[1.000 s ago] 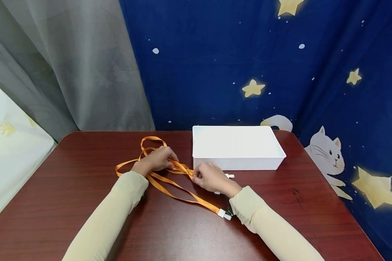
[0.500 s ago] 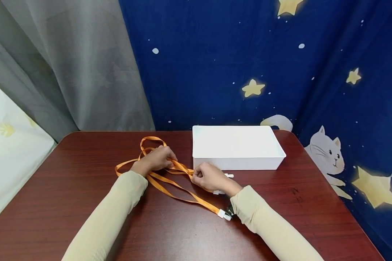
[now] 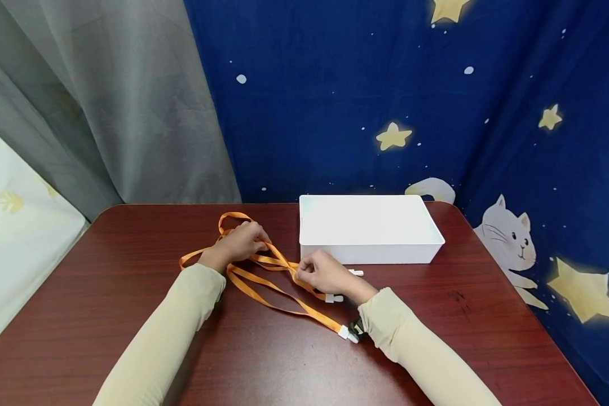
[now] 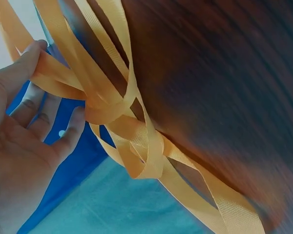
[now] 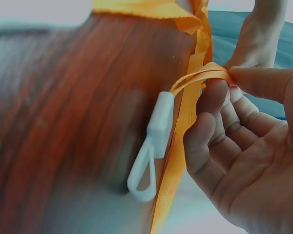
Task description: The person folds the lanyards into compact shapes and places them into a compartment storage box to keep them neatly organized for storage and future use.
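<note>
Orange lanyards [image 3: 269,301] with white clips lie tangled on the table, between and under both hands. My left hand [image 3: 241,241] pinches one strap between thumb and index finger, its other fingers spread. Beside those fingers, several straps cross in a loose knot [image 4: 122,122] in the left wrist view. My right hand [image 3: 327,273] pinches a folded strap [image 5: 200,75] a short way from its white clip [image 5: 158,126], which hangs beside another strap. A second clip [image 3: 347,334] rests on the table near the right cuff. Another clip [image 3: 356,272] shows behind the right hand.
A white open box [image 3: 370,254] stands at the back right, just behind the right hand. The dark red wooden table [image 3: 304,372] ends at a back edge before grey and blue star-patterned curtains [image 3: 325,101]. A dark band [image 3: 357,327] sits at the right cuff.
My left hand has shifted slightly up and left with its strap. The clip below my right hand has slid left into fuller view. The right hand has barely moved.
</note>
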The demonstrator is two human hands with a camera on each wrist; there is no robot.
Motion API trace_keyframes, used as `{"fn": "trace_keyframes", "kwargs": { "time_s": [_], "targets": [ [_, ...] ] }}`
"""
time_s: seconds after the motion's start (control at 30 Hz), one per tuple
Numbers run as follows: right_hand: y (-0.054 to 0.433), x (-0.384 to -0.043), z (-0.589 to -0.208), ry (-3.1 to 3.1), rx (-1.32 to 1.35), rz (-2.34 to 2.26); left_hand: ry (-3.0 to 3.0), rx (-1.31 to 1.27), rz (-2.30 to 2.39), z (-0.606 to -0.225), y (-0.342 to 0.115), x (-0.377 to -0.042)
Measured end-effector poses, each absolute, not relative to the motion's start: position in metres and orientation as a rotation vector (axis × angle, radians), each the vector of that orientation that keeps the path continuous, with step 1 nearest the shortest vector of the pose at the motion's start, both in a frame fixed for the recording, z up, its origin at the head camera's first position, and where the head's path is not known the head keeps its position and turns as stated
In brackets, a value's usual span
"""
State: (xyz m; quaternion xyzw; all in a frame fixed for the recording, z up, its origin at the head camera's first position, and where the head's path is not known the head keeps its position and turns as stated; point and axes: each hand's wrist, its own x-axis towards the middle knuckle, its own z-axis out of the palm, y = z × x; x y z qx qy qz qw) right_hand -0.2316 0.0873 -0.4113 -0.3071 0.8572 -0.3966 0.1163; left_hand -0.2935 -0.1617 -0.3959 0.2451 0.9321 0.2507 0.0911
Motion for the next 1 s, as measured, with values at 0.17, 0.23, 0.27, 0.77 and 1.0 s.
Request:
{"fn": "trace_keyframes", "kwargs": {
  "time_s": [0.17, 0.23, 0.27, 0.77, 1.0],
  "targets": [
    [0.086, -0.231, -0.411, 2.475, -0.897, -1.215, 2.810, 0.687, 0.737, -0.396, -0.162, -0.294],
    [0.086, -0.231, -0.411, 2.464, -0.908, -1.240, 2.831, 0.683, 0.733, -0.395, -0.162, -0.294],
    [0.086, -0.231, -0.411, 2.458, -0.907, -1.252, 2.840, 0.679, 0.736, -0.395, -0.162, -0.294],
    [0.081, -0.229, -0.408, 2.431, -0.864, -1.369, 3.029, 0.762, 0.772, -0.390, -0.160, -0.292],
    [0.079, -0.229, -0.407, 2.426, -0.881, -1.431, 3.181, 0.895, 0.796, -0.382, -0.156, -0.290]
  ]
}}
